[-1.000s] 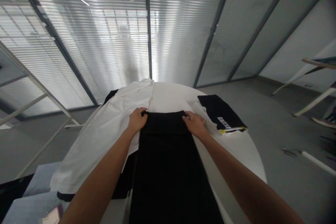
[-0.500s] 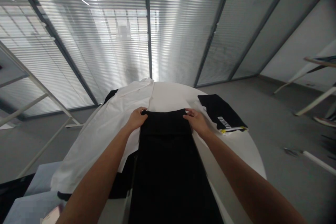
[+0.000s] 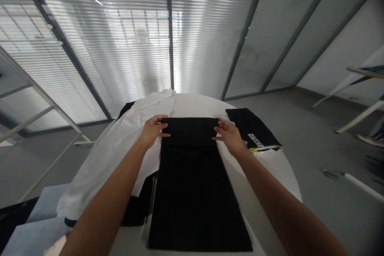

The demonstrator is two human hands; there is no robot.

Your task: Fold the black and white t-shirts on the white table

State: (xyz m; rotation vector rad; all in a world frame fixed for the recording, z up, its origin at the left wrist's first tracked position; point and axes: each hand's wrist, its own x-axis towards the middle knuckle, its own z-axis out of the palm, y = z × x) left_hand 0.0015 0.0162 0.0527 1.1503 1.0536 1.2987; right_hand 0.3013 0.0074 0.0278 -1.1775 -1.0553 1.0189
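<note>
A long black garment (image 3: pixel 195 184) lies flat along the white round table (image 3: pixel 279 168), running away from me. Its far end is folded into a band. My left hand (image 3: pixel 152 130) grips the left side of that band, thumb on top and fingers curled at the edge. On the right side of the band, my right hand (image 3: pixel 229 134) holds the cloth the same way. Both arms reach forward over the table.
A white garment (image 3: pixel 120 148) is spread over the table's left side, with dark cloth beneath it. A folded black garment (image 3: pixel 253 130) with white lettering lies at the right. Glass walls with blinds stand behind. White furniture legs (image 3: pixel 357 116) are at far right.
The far edge of the black garment has moved farther away on the table, with both hands following it. More of the near end now lies on the table.
</note>
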